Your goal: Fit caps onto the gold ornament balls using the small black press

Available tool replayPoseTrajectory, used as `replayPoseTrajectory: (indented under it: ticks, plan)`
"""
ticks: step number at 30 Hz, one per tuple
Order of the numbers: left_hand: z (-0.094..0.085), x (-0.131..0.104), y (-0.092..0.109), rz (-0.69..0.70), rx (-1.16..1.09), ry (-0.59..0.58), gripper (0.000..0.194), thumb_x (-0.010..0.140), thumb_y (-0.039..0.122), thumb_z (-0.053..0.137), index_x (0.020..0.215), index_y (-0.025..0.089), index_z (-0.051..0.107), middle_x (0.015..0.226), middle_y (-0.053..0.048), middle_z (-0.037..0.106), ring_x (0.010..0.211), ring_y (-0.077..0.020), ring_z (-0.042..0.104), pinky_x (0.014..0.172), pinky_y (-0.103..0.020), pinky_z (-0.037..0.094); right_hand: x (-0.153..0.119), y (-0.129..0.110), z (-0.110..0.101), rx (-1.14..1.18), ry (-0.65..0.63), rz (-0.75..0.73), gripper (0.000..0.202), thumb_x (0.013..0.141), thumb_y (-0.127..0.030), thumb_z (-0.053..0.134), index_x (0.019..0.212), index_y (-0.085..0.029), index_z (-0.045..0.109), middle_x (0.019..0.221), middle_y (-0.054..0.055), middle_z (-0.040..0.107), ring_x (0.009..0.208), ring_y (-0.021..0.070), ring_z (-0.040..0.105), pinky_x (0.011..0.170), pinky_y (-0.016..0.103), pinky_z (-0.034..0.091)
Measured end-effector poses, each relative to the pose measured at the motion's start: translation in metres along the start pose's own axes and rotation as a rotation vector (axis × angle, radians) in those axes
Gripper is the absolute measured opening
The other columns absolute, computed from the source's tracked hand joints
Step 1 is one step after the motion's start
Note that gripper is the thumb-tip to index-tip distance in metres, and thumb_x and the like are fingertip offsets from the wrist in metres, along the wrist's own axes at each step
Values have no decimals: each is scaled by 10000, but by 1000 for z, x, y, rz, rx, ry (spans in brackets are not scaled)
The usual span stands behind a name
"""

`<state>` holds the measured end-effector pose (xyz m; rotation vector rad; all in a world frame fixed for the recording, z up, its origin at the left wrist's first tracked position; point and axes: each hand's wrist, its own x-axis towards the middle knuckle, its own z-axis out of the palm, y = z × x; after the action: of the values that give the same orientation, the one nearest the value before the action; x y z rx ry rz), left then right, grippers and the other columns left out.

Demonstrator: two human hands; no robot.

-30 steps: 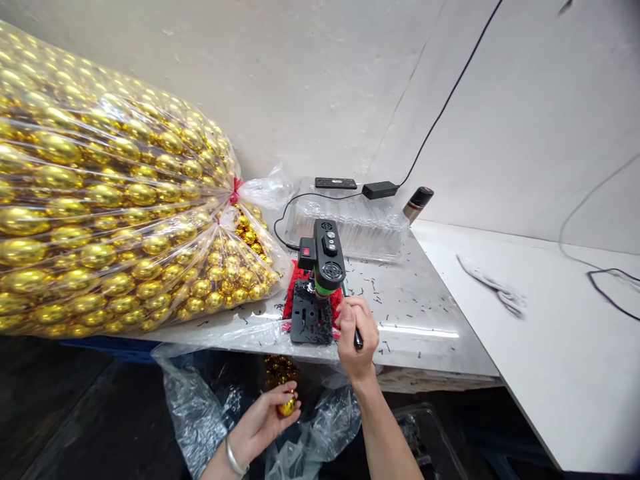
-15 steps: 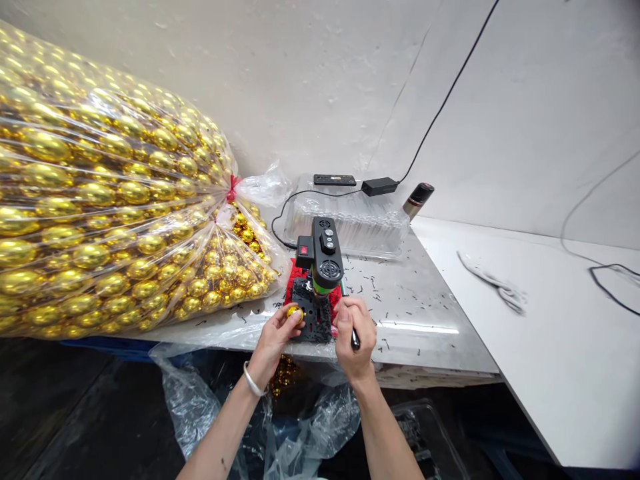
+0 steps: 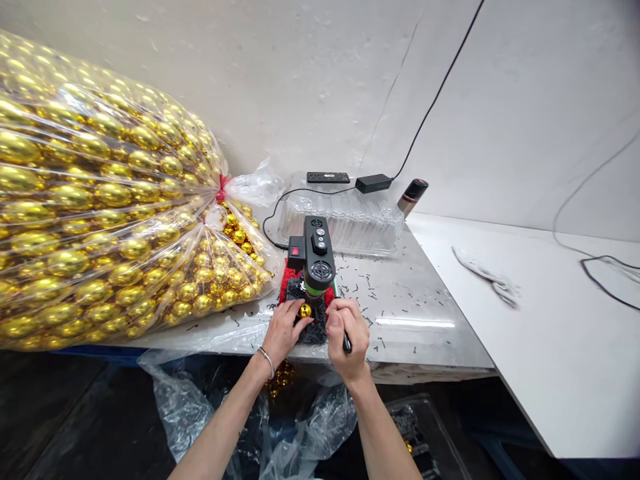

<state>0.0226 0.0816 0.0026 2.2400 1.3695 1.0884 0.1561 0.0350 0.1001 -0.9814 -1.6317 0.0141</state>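
Observation:
A small black drill press (image 3: 320, 257) with a green ring stands on a red mat (image 3: 289, 270) at the table's edge. Between the thumb and fingers of my left hand (image 3: 286, 328) is a shiny gold ball (image 3: 305, 311), just in front of the drill head above the black base plate (image 3: 311, 333). My right hand (image 3: 349, 337) is wrapped round the press's lever (image 3: 347, 343), whose black end shows below the fingers. The drill tip is hidden under the head.
A huge clear bag of gold balls (image 3: 115, 200) fills the left. Behind the press are a clear plastic box (image 3: 350, 227), a black adapter (image 3: 374, 183) and a dark bottle (image 3: 413, 197). Black shavings litter the metal table (image 3: 420, 340). A glove (image 3: 485, 277) lies on the white table (image 3: 540, 360).
My left hand has brought the gold ball right and inward, closer beneath the drill head. The view has shifted slightly; my right hand still grips the lever.

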Motion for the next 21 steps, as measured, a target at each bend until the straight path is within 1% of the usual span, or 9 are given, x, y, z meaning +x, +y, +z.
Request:
replayPoseTrajectory:
  ticks: [3, 5, 7, 9, 13, 19, 21]
  plan:
    - [-4, 8, -1, 20, 24, -82, 302, 877, 306, 550, 1124, 139, 592, 1027, -122, 653, 940, -244, 610, 856, -399, 492, 0, 0, 0, 2, -1, -8, 249, 864, -35, 395, 681, -198, 440, 679, 9, 495, 733, 130, 524, 628, 258, 424]
    - [-7, 13, -3, 10, 23, -161, 292, 866, 332, 564, 1089, 152, 618, 985, -105, 652, 915, -236, 611, 838, -387, 493, 0, 0, 0, 5, -1, -4, 247, 864, -38, 393, 683, -198, 445, 671, 8, 494, 730, 134, 529, 629, 263, 427]
    - [-8, 17, -5, -16, 25, -205, 293, 849, 371, 584, 1058, 174, 642, 985, -93, 649, 927, -239, 604, 830, -392, 486, -1, 0, 0, 9, 2, 3, 244, 864, -41, 391, 687, -198, 452, 669, 9, 497, 732, 138, 534, 631, 268, 433]
    - [-5, 16, -6, -38, 19, -185, 313, 839, 393, 594, 1071, 190, 644, 1038, -89, 642, 980, -248, 585, 853, -409, 464, -2, 1, 1, 15, 5, 2, 243, 862, -42, 392, 688, -198, 458, 658, 7, 495, 738, 143, 538, 634, 272, 439]
    - [2, 9, -9, -62, -9, -115, 331, 849, 386, 585, 1124, 205, 618, 1103, -85, 629, 1049, -247, 548, 918, -430, 411, -8, 5, 4, 26, 25, -6, 235, 861, -52, 393, 695, -198, 473, 662, 7, 501, 730, 144, 540, 630, 279, 442]
    - [3, 7, -9, -88, -32, -118, 324, 833, 386, 611, 1100, 202, 628, 1075, -90, 632, 1045, -254, 533, 923, -428, 386, -27, 19, 10, 4, 2, -42, 198, 878, -102, 378, 739, -197, 482, 747, 31, 524, 738, 148, 538, 625, 290, 461]
    - [2, 8, -8, -94, -30, -109, 314, 823, 385, 623, 1082, 208, 637, 1069, -86, 635, 1048, -259, 526, 920, -424, 382, -32, 24, 14, 7, 18, -61, 195, 892, -135, 366, 742, -199, 473, 762, 30, 515, 725, 144, 528, 627, 293, 466]
